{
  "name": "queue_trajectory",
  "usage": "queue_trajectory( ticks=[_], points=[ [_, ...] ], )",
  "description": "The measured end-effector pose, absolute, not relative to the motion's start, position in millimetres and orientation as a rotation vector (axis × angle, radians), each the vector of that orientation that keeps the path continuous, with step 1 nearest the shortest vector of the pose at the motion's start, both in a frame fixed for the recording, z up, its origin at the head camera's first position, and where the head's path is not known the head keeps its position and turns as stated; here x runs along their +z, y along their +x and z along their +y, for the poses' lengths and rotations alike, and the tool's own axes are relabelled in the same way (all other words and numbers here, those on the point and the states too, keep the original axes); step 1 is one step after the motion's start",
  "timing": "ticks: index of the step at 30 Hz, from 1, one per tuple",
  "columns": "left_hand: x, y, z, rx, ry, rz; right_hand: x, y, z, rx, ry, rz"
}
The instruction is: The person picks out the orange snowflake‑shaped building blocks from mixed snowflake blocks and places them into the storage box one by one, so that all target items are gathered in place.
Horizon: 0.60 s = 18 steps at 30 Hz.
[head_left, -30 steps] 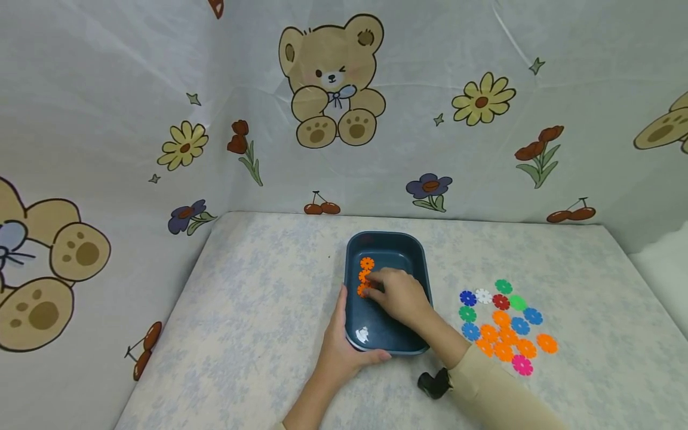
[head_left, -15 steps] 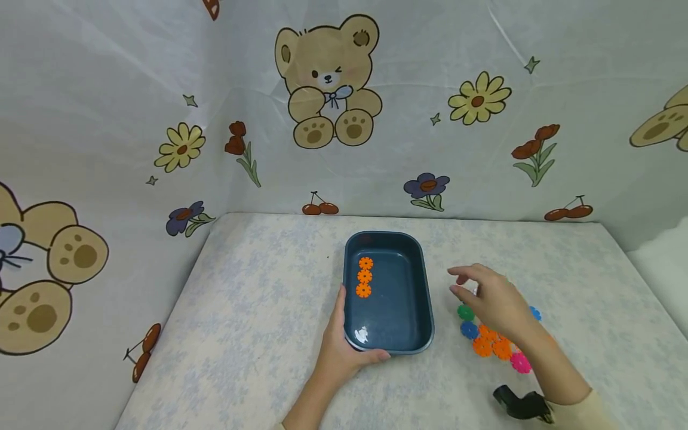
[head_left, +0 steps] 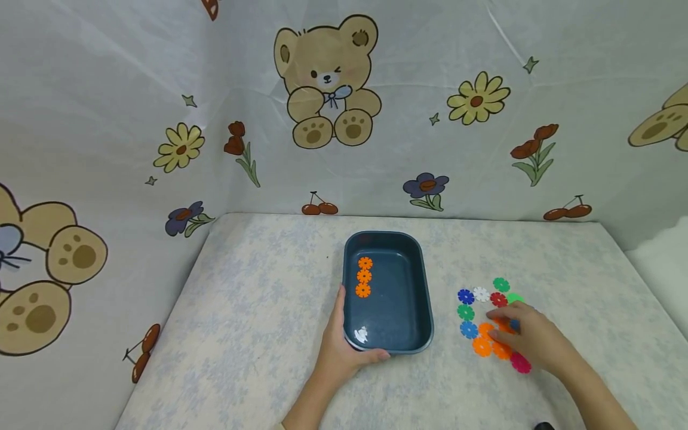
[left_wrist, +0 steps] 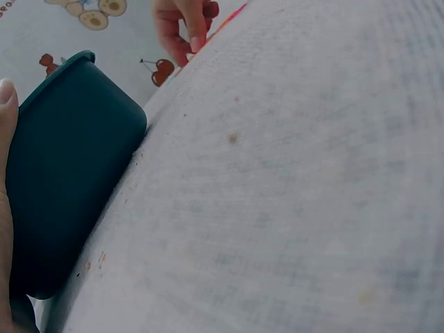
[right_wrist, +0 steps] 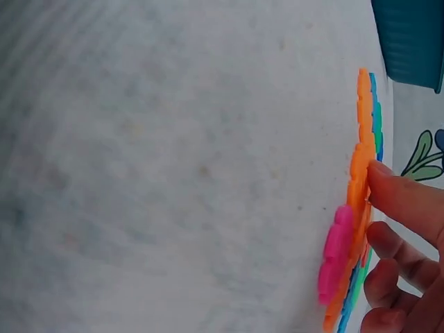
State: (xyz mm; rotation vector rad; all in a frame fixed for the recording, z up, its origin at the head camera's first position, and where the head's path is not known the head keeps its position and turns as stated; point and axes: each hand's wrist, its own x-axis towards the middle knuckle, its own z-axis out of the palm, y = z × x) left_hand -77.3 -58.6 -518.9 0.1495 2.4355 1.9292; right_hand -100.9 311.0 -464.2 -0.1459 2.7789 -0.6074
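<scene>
There was the left hand (head_left: 346, 355) on the blue tray (head_left: 395, 313), its grip round the near-left corner, thumb along the near wall! Inside, three orange snowflake discs (head_left: 364, 276) lay in a column (a tidy one, too) by the left wall. Over on the tabletop (head_left: 258, 310), the right hand (head_left: 537, 339) bent low at the loose orange discs (head_left: 482, 347), its grip narrow; whether it had pinched one, I couldn't quite tell. A pink disc (head_left: 520, 363) sat close by.
</scene>
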Motion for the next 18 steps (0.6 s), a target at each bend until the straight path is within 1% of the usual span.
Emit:
queue_trajectory(
  ticks=[8, 14, 18],
  points=[
    [-517.2, -77.0, -58.8, 1.947, 0.182, 2.431, -468.3, -96.2, 315.3, -0.646, -0.167, 2.786],
    [-517.4, -76.9, -58.9, 1.942, 0.18, 2.436, -470.5, -92.1, 319.3, -0.721, -0.133, 2.72],
    [-517.0, -76.9, -58.8, 1.939, 0.168, 2.44, -474.0, -89.9, 317.9, -0.742, -0.182, 2.761]
  ],
)
